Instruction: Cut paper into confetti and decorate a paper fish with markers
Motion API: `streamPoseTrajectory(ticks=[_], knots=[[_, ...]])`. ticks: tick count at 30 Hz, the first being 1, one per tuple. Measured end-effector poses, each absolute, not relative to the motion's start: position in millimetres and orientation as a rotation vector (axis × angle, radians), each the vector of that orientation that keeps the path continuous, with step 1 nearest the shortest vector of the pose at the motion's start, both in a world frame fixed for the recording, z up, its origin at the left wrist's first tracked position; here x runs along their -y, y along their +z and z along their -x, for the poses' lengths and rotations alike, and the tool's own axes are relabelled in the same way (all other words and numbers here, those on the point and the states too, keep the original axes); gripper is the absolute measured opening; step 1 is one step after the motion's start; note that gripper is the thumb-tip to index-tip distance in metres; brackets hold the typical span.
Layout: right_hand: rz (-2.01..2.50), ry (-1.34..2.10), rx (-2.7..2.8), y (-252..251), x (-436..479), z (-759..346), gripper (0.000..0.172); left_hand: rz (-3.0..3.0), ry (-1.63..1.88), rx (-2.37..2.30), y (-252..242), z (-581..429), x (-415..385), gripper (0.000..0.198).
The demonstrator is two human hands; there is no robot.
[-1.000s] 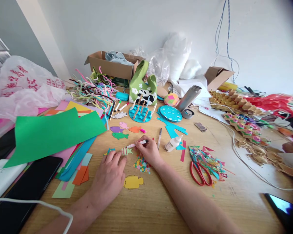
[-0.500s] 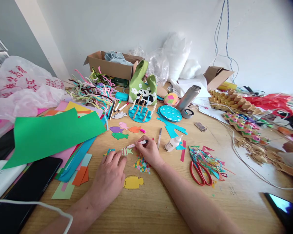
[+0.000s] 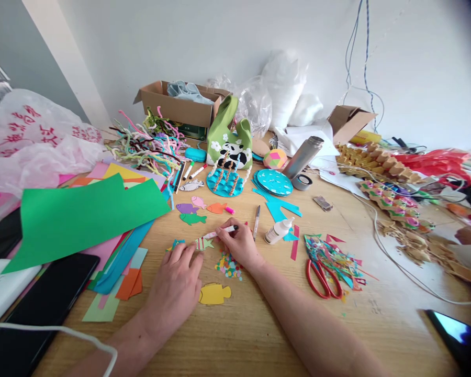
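My right hand (image 3: pixel 239 243) pinches a white marker (image 3: pixel 223 231), its tip at a light green paper fish (image 3: pixel 204 244) with red stripes. Lying on the table with fingers spread, my left hand (image 3: pixel 180 277) has its fingertips at the left end of that fish. A blue paper piece (image 3: pixel 177 244) shows just beyond those fingertips. Small round confetti (image 3: pixel 230 267) lies between the hands, and a yellow paper fish (image 3: pixel 215 294) is nearer to me. Purple (image 3: pixel 187 208), green (image 3: pixel 193 218) and orange (image 3: pixel 216 208) fish lie farther back.
Glue bottle (image 3: pixel 278 231), grey pen (image 3: pixel 256 222) and red-handled scissors (image 3: pixel 324 278) lie to the right, beside paper scraps (image 3: pixel 333 256). Coloured sheets (image 3: pixel 82 214) and a black phone (image 3: pixel 47 309) are at the left. A green panda bag (image 3: pixel 230 139) stands at the back. Another person's hand (image 3: pixel 469 235) shows at the right edge.
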State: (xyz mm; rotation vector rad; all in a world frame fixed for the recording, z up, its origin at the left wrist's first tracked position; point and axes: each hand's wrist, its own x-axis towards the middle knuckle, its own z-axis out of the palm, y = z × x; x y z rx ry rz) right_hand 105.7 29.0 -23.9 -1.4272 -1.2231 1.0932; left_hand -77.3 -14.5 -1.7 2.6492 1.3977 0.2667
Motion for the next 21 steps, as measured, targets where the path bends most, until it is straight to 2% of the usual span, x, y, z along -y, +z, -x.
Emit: streamPoseTrajectory(ticks=[10, 17, 21], knots=[[1.444, 0.962, 1.119, -27.1, -29.0, -110.8, 0.015, -2.666, 0.260, -1.388, -1.7, 78.0, 14.6, 0.044], [1.432, 1.004, 1.116, -25.3, -29.3, -109.6, 0.013, -2.691, 0.298, -1.393, -1.7, 75.8, 15.4, 0.036], [1.425, 1.026, 1.109, -23.4, -29.4, -108.0, 0.013, -2.726, 0.312, -1.419, -4.6, 74.3, 17.0, 0.038]])
